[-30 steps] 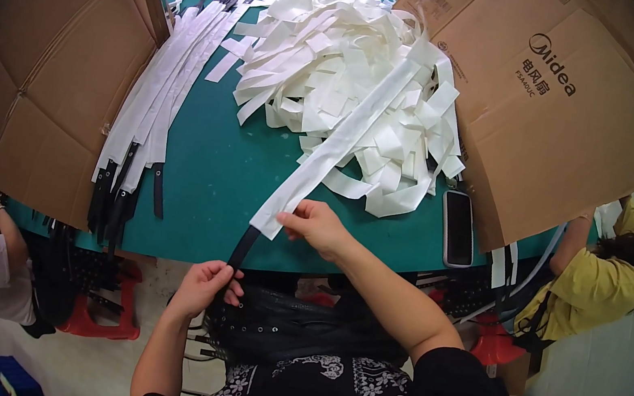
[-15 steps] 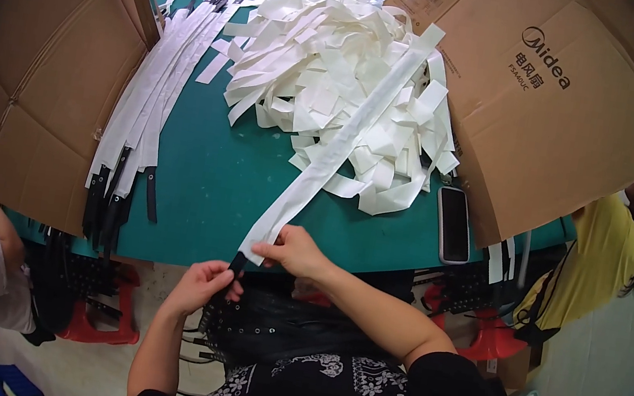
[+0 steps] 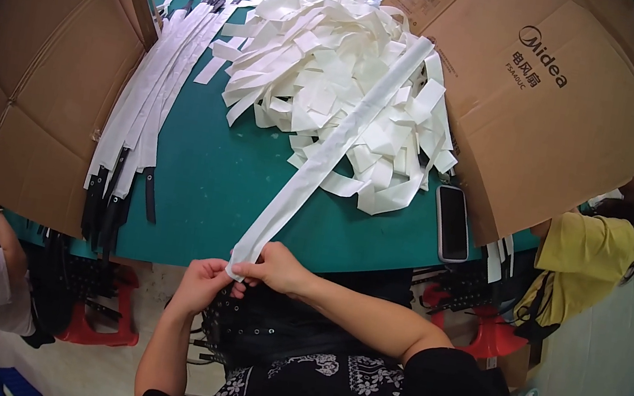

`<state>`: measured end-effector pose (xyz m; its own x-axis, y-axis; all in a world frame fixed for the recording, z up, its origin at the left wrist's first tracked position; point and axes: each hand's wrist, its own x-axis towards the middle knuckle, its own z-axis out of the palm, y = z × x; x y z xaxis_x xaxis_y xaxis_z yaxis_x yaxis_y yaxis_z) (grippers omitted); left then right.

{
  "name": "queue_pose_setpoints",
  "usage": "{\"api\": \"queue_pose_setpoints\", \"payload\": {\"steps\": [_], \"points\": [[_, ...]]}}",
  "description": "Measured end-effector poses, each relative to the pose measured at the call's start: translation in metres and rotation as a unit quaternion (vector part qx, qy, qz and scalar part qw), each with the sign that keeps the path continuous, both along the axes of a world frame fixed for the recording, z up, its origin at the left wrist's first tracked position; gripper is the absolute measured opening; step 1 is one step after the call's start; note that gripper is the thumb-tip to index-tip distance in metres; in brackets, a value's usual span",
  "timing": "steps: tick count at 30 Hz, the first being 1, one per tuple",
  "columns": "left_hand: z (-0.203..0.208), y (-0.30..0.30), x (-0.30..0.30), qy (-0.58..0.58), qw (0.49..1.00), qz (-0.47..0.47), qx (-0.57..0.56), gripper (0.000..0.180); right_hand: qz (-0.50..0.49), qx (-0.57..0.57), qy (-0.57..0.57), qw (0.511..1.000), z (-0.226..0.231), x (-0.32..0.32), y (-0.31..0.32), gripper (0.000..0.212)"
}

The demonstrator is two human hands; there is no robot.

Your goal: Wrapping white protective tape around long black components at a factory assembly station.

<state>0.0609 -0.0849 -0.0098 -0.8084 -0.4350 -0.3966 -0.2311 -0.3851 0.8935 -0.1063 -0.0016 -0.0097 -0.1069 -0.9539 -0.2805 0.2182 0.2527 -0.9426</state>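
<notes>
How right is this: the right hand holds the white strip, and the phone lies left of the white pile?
Wrong side: the head view shows the phone right of the white pile. The right hand does hold the white strip.

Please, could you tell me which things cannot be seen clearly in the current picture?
All in the head view:
Near end of the long white sleeve: partly covered by the left hand and right hand.
Table under the white strip pile: covered by it.
Hands of the person in yellow: hidden behind the right cardboard.
Left cardboard: cut off by the upper edge.
</notes>
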Motion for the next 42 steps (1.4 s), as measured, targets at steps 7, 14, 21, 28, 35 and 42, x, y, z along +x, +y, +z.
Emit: {"api": "queue_pose_setpoints", "payload": {"steps": [7,14,21,28,35,42], "points": [[-0.005,-0.001,0.032,-0.03,0.998,-0.041,0.029,0.014,-0.017,0.016,0.008,1.0,0.003,-0.016,0.001,0.02],[0.002,0.008,0.016,0.087,0.993,0.025,0.078,0.045,0.005,-0.014,-0.043,0.999,-0.016,0.03,0.009,0.019],[0.018,0.017,-0.005,-0.056,0.991,0.082,-0.093,0.049,0.017,-0.037,0.028,0.999,-0.013,0.035,0.011,0.023],[0.019,0.005,0.061,-0.101,0.988,0.072,-0.092,0.021,-0.106,-0.101,-0.335,0.931,0.003,-0.093,-0.039,0.03],[0.032,-0.037,0.092,-0.092,0.956,0.156,-0.229,0.02,-0.406,-0.12,-0.119,0.898,0.088,-0.33,-0.204,0.026],[0.069,-0.174,0.033,-0.065,0.835,0.272,-0.474,0.022,0.073,-0.265,0.068,0.959,0.208,-0.342,-0.398,0.089]]}}
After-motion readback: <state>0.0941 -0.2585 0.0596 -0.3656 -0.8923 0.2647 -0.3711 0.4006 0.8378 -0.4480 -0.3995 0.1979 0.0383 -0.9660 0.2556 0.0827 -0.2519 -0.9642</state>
